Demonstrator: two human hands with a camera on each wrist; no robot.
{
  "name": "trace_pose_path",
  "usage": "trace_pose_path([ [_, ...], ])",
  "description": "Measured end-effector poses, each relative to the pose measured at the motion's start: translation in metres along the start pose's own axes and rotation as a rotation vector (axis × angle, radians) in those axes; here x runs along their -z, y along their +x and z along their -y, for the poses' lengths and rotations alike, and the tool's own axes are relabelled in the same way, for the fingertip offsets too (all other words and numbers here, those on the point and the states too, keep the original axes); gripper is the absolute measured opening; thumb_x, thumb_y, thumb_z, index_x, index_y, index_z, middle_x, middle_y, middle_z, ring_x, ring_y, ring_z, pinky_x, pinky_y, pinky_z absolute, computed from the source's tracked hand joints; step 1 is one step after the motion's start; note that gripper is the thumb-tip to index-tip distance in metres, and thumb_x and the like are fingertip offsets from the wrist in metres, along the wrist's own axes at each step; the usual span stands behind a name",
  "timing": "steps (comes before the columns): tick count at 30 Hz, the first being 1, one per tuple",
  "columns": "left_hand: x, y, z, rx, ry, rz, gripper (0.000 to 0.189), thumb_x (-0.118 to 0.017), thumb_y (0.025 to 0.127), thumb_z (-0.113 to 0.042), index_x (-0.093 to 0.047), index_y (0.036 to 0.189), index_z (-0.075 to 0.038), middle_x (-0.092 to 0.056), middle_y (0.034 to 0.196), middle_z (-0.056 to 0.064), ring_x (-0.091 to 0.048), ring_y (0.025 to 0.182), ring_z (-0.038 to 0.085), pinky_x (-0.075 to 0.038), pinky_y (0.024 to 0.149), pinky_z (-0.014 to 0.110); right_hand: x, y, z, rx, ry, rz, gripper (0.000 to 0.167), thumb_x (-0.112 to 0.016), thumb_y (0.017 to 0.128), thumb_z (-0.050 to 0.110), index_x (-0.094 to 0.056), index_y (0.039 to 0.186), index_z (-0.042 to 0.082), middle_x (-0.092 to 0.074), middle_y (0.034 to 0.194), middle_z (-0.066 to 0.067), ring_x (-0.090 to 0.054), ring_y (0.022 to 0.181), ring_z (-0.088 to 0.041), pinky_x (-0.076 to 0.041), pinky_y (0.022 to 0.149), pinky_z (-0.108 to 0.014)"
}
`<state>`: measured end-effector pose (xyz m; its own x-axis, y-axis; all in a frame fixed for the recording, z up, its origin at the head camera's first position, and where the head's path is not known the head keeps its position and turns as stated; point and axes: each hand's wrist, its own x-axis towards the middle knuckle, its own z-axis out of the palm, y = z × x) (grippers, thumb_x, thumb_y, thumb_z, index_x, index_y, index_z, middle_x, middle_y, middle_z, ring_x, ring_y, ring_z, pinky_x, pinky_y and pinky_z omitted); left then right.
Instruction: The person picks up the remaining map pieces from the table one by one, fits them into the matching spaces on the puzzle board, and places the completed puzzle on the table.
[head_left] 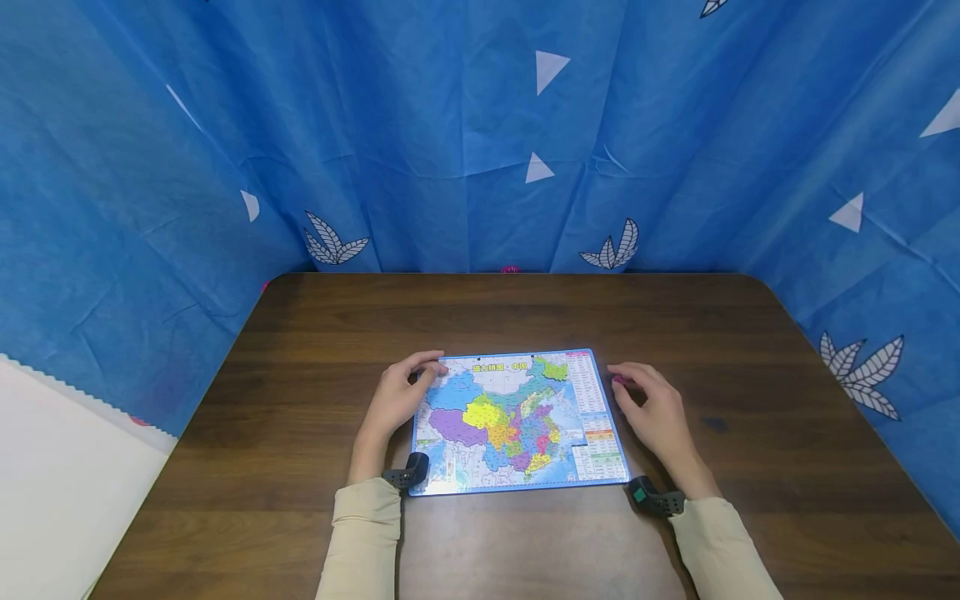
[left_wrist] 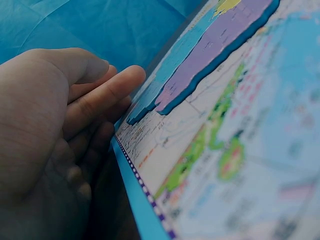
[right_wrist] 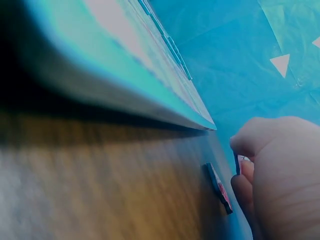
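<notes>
A map puzzle board (head_left: 517, 425) with raised, coloured province pieces lies flat on the table. At its upper left edge is my left hand (head_left: 402, 392), fingers loosely bent and holding nothing; in the left wrist view its fingertips (left_wrist: 132, 77) come close to the purple piece (left_wrist: 200, 62) and the blue one beside it. Just off the board's right side, my right hand (head_left: 654, 408) pinches a small puzzle piece (right_wrist: 240, 164) with a pinkish face between thumb and finger. Most of that piece is hidden by the hand. Beneath it, another small dark-edged piece (right_wrist: 219, 189) lies on the table.
The brown wooden table (head_left: 300, 333) extends round the board, with a blue patterned curtain (head_left: 465, 133) hanging behind and at both sides. A white surface (head_left: 67, 492) stands at the far left. Each wrist wears a black strap camera.
</notes>
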<state>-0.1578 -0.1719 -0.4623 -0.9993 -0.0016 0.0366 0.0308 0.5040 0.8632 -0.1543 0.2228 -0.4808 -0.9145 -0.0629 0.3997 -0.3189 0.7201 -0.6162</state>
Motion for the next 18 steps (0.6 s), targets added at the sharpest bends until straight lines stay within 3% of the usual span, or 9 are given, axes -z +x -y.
trace_pose_path([
  [2,0.0,-0.0001,0.0,-0.001,0.001,0.0,0.032,-0.06,0.104,-0.027,-0.068,0.134,-0.018,-0.069,0.135,0.006,-0.052,0.14,0.03,-0.036,0.117,0.058,-0.0003,-0.0006,-0.0001,0.001,0.002,-0.001,0.029,-0.072,0.095,0.004,-0.073,0.123,0.009,-0.068,0.126,-0.011,-0.067,0.11,-0.029,-0.056,0.094,-0.047],
  [4,0.0,-0.0002,0.0,0.0,0.002,-0.001,0.032,-0.06,0.104,-0.027,-0.068,0.134,-0.018,-0.068,0.136,0.006,-0.052,0.14,0.03,-0.036,0.117,0.058,-0.0002,-0.001,-0.0003,0.008,0.005,-0.001,0.029,-0.072,0.095,0.004,-0.073,0.124,0.01,-0.068,0.126,-0.011,-0.067,0.111,-0.029,-0.055,0.096,-0.032],
  [8,-0.0001,-0.0003,-0.0001,0.005,0.004,-0.003,0.032,-0.06,0.104,-0.027,-0.068,0.134,-0.018,-0.067,0.137,0.006,-0.052,0.14,0.03,-0.037,0.117,0.058,0.0,-0.0009,-0.0006,0.026,0.014,0.0,0.029,-0.07,0.096,0.004,-0.073,0.124,0.01,-0.068,0.126,-0.011,-0.067,0.11,-0.029,-0.038,0.092,-0.005],
  [18,-0.0001,-0.0002,-0.0002,0.001,-0.002,0.0,0.032,-0.06,0.104,-0.027,-0.068,0.134,-0.018,-0.069,0.135,0.006,-0.052,0.14,0.03,-0.037,0.117,0.057,0.0013,-0.0024,-0.0007,0.04,0.026,0.015,0.027,-0.07,0.096,0.006,-0.073,0.123,0.01,-0.07,0.126,-0.01,-0.065,0.111,-0.028,-0.036,0.092,-0.004],
])
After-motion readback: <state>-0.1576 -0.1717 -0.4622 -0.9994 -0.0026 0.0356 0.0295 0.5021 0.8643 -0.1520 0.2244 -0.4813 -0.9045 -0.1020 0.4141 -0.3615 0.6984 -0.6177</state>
